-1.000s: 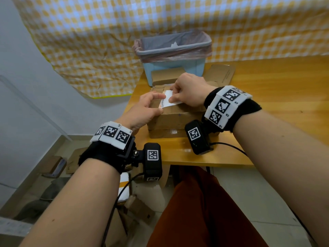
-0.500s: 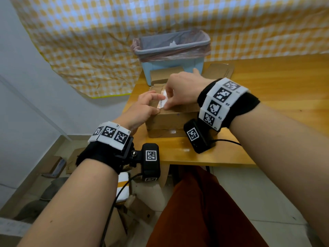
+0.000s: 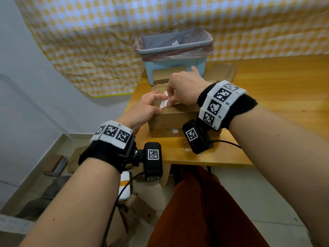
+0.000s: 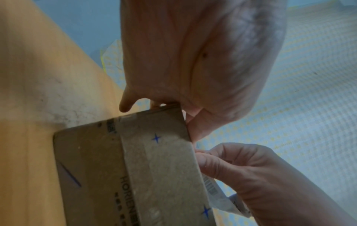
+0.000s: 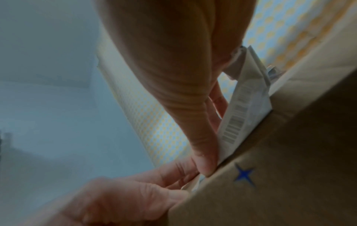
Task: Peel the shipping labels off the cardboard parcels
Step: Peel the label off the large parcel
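A brown cardboard parcel (image 3: 174, 118) with blue star marks sits on the wooden table (image 3: 267, 90) near its left front corner. Part of its white barcode label (image 3: 164, 103) is lifted off the top face and stands folded up. My right hand (image 3: 171, 99) pinches that lifted part between thumb and fingers. My left hand (image 3: 153, 104) grips the parcel's top left corner, fingertips right beside the label's edge. In the left wrist view the label (image 4: 214, 189) hangs from the right hand (image 4: 241, 168) above the parcel (image 4: 135, 168). In the right wrist view the thumb presses on the label (image 5: 239, 119).
A light blue bin (image 3: 174, 68) with a plastic liner stands just behind the parcel. Flattened cardboard (image 3: 220, 72) lies beside it. A yellow checked cloth covers the wall. Cardboard scraps (image 3: 55, 163) lie on the floor at the left, below the table's edge.
My right hand has shifted left and turned, lifting the label from flat on the box top to folded upright. The left hand has stayed at the parcel's corner.
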